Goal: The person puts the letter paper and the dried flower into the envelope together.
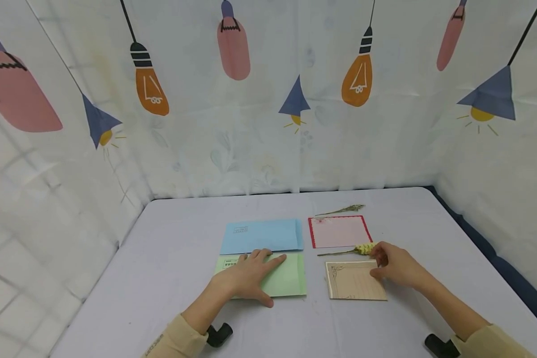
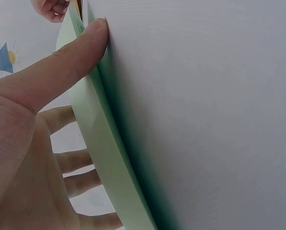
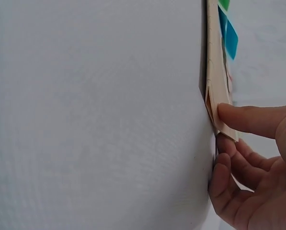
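My left hand [image 1: 247,279] rests with fingers spread on a light green envelope [image 1: 290,278]. In the left wrist view, the thumb lies along the envelope's near edge. With thumb and fingers, my right hand [image 1: 400,266] pinches the right edge of a stack of tan note paper [image 1: 351,284] with a dark corner scroll. The right wrist view shows the thumb [image 3: 248,119] on top of the tan paper and fingertips beneath its corner, with the layers parting slightly. Just behind this paper lies a yellow flower stem [image 1: 340,252], its head partly covered by the right fingers.
A blue envelope [image 1: 259,236] lies directly behind the green one. Behind the yellow flower is a pink card [image 1: 342,233] with a red border, and a dried green sprig [image 1: 350,209] lies farther back. A printed curtain [image 1: 259,149] hangs beyond the white table [image 1: 183,238].
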Demonstrator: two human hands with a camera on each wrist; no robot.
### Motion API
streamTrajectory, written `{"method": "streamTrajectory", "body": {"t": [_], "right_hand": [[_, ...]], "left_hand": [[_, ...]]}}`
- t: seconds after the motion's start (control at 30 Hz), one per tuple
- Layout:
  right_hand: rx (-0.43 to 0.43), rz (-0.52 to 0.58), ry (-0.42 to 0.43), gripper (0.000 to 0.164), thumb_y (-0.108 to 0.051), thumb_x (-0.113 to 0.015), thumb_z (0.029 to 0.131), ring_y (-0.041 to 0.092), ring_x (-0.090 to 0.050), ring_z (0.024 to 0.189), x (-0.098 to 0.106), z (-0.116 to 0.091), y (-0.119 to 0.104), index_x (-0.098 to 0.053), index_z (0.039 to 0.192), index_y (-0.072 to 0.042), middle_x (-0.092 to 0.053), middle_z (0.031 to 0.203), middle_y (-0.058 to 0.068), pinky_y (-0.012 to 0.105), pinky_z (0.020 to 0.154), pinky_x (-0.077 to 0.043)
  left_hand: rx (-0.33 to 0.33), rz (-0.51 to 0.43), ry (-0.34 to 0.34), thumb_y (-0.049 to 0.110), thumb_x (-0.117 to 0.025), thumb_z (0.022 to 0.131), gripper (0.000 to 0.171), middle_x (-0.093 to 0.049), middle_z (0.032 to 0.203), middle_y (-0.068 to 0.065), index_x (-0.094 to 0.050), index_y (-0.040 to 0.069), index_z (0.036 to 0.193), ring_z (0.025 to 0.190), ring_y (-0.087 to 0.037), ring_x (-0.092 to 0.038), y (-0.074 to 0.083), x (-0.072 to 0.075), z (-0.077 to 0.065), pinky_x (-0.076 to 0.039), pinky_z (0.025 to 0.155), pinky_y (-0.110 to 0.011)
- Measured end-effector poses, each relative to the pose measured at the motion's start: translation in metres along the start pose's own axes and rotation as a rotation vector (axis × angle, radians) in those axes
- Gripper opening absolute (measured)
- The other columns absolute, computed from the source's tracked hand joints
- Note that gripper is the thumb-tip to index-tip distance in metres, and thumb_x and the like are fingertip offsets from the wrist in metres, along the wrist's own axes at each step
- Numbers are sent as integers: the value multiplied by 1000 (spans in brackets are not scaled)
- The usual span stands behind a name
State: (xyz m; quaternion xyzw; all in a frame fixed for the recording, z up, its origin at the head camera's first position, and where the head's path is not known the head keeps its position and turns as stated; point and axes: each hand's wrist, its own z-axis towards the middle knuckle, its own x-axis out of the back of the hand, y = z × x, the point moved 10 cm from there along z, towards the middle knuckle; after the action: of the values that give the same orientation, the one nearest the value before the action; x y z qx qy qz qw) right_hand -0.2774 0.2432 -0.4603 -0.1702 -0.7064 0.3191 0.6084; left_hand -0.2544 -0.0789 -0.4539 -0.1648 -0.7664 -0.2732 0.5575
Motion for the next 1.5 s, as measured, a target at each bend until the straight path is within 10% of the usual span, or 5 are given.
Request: {"method": "streamTrajectory", "body": {"t": [0.43, 1.5], "right_hand": [[-127, 230, -58, 40, -15, -81, 88, 23, -61, 80, -1, 1, 15, -64, 116, 7, -63, 92, 8, 32, 66, -55], [-108, 637, -125, 43, -12, -74, 96, 23, -66, 94, -7, 23, -8, -54, 128, 9, -65, 107, 14, 34, 82, -59]], "left_hand": [[-2, -4, -5, 52, -89, 76, 106, -36, 155, -9, -32, 28, 163, 140, -31, -37, 1, 0, 0, -33, 110, -59], [16, -13, -13, 53, -89, 76, 108, -35, 157, -10, -31, 28, 163, 142, -34, -36, -1, -2, 1, -30, 112, -61]]}}
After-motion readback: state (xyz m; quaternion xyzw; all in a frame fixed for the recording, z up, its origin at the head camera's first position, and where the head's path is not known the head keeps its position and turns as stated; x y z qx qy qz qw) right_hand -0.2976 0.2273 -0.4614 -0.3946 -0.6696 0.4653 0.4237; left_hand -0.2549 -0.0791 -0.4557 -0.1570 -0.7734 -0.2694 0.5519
